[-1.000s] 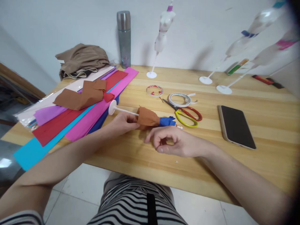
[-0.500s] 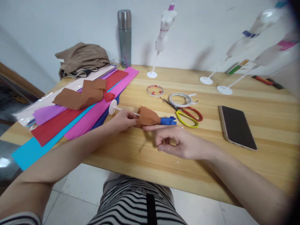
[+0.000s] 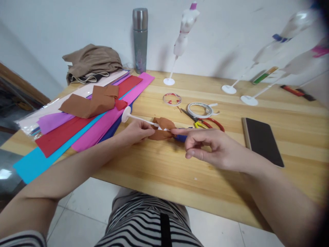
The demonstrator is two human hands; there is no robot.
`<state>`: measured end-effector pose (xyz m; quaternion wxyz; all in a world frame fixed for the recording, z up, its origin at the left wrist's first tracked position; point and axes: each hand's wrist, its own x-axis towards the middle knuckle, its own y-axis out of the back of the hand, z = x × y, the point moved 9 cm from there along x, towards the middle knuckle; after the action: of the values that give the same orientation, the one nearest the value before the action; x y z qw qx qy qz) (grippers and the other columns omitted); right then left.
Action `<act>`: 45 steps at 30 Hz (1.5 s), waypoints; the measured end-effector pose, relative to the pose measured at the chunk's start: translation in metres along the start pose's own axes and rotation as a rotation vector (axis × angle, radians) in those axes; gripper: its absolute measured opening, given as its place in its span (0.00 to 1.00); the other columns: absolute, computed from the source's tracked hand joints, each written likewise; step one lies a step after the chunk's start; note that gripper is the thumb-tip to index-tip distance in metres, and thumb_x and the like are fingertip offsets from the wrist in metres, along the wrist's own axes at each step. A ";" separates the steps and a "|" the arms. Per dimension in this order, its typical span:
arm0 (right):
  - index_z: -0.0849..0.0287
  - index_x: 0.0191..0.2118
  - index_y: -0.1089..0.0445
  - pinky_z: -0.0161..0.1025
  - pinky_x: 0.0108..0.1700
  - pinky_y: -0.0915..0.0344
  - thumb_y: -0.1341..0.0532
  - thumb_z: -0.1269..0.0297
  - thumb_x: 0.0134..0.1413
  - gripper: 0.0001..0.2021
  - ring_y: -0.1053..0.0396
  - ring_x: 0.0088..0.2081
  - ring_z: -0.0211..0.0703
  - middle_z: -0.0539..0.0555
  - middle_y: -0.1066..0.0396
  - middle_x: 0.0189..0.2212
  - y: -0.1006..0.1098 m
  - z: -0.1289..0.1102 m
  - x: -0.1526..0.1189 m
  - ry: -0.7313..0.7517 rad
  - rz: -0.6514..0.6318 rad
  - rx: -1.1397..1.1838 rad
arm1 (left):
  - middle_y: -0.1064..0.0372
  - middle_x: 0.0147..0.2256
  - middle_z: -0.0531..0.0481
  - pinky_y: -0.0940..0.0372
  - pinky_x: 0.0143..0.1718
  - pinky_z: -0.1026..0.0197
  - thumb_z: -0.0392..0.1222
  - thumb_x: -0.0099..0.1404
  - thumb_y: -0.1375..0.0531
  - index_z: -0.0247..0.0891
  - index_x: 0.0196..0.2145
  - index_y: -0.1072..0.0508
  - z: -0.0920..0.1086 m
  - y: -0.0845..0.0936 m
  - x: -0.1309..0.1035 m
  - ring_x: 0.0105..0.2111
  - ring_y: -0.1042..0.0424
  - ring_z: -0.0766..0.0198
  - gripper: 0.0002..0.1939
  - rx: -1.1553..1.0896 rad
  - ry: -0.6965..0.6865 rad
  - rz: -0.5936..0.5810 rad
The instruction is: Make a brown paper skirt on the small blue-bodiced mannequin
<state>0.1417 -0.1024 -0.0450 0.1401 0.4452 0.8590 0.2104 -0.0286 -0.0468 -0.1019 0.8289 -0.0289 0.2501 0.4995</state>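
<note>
A miniature dress form lies on its side, its white stand (image 3: 140, 119) pointing left. Brown crepe paper (image 3: 164, 123) wraps its body and gapes open over the white rod; blue paper (image 3: 181, 138) shows at its right end, partly behind my hand. My left hand (image 3: 137, 132) is closed in a pinch at the rod and the paper's left edge. With its index finger stretched out, my right hand (image 3: 212, 147) touches the brown paper at the opening; its other fingers curl loosely around nothing. Scissors (image 3: 217, 124) with red and yellow handles lie behind it, partly hidden.
Coloured crepe paper strips (image 3: 102, 128) and a loose brown piece (image 3: 89, 103) lie left. A tape roll (image 3: 189, 109), a clear ring with red bits (image 3: 164, 99) and a phone (image 3: 263, 140) are about. Upright dress forms (image 3: 183, 32) and a flask (image 3: 140, 44) stand behind.
The dress form has been turned, so the brown paper's opening and the white rod inside now show. My right hand has moved right and slightly up, over part of the scissors.
</note>
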 end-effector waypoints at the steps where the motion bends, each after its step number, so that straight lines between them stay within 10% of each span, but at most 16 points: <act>1: 0.54 0.27 0.28 0.39 0.36 0.26 0.31 0.53 0.60 0.14 0.30 0.66 0.62 0.62 0.19 0.36 0.000 0.001 0.001 -0.004 0.004 0.015 | 0.45 0.12 0.60 0.60 0.15 0.70 0.33 0.63 0.36 0.37 0.17 0.36 -0.001 0.000 0.000 0.11 0.51 0.78 0.19 -0.002 0.004 0.001; 12: 0.57 0.27 0.29 0.39 0.34 0.25 0.26 0.48 0.54 0.19 0.21 0.39 0.48 0.58 0.22 0.33 -0.001 0.022 0.010 -0.054 0.166 0.274 | 0.42 0.16 0.62 0.58 0.18 0.67 0.39 0.66 0.36 0.38 0.32 0.29 -0.007 0.012 -0.002 0.13 0.52 0.75 0.06 -0.117 -0.001 0.170; 18: 0.57 0.29 0.29 0.37 0.31 0.28 0.27 0.47 0.54 0.20 0.25 0.33 0.41 0.61 0.21 0.40 -0.003 0.024 0.010 -0.059 0.205 0.337 | 0.37 0.23 0.56 0.47 0.25 0.65 0.47 0.65 0.37 0.38 0.29 0.31 0.022 0.027 -0.032 0.23 0.41 0.71 0.11 -0.002 -0.463 0.381; 23: 0.58 0.27 0.30 0.36 0.28 0.31 0.27 0.47 0.54 0.20 0.34 0.26 0.34 0.58 0.22 0.40 -0.002 0.020 0.009 -0.056 0.250 0.315 | 0.39 0.22 0.57 0.45 0.25 0.65 0.53 0.60 0.33 0.36 0.28 0.26 0.034 -0.008 -0.052 0.22 0.43 0.71 0.16 0.218 -0.633 0.164; 31: 0.55 0.29 0.29 0.37 0.30 0.35 0.29 0.45 0.55 0.19 0.31 0.33 0.42 0.55 0.25 0.33 -0.004 0.018 0.009 -0.051 0.277 0.225 | 0.33 0.22 0.55 0.45 0.25 0.66 0.43 0.64 0.36 0.36 0.31 0.22 0.034 -0.017 -0.062 0.21 0.41 0.72 0.08 0.353 -0.737 0.254; 45: 0.57 0.28 0.27 0.36 0.27 0.37 0.27 0.40 0.51 0.24 0.36 0.25 0.34 0.53 0.24 0.31 -0.014 0.026 0.012 -0.112 0.139 0.447 | 0.42 0.19 0.57 0.49 0.25 0.66 0.45 0.56 0.38 0.37 0.22 0.31 0.019 -0.025 -0.046 0.22 0.45 0.72 0.11 -0.055 -0.348 -0.054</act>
<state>0.1357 -0.0933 -0.0758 0.0707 0.5342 0.8424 -0.0009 -0.0177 -0.0911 -0.0701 0.8717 0.0285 0.0883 0.4812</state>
